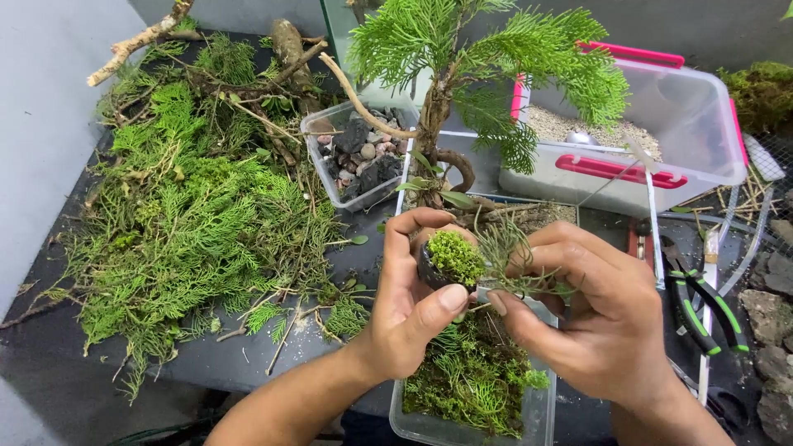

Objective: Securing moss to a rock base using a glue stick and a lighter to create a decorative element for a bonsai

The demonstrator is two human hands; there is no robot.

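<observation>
A heap of cut green foliage (pixel 178 206) and bare branches covers the left of the dark counter (pixel 49 248). Next, a clear tub of stones (pixel 363 157) stands behind it. My left hand (pixel 409 310) is closed around a small moss ball (pixel 453 258), thumb at its near side, fingers curled over the far side. Behind it rises a small conifer (pixel 462 58) with a twisted trunk. Below my hands sits a clear tray of moss (pixel 471 380). My right hand (pixel 599 318) pinches a thin wiry sprig (pixel 512 256) against the ball, fingertips closed on it. Further right: a clear bin (pixel 702 124) with pink handles holding gravel, green-handled pliers (pixel 702 301), and grey rocks (pixel 768 330).
</observation>
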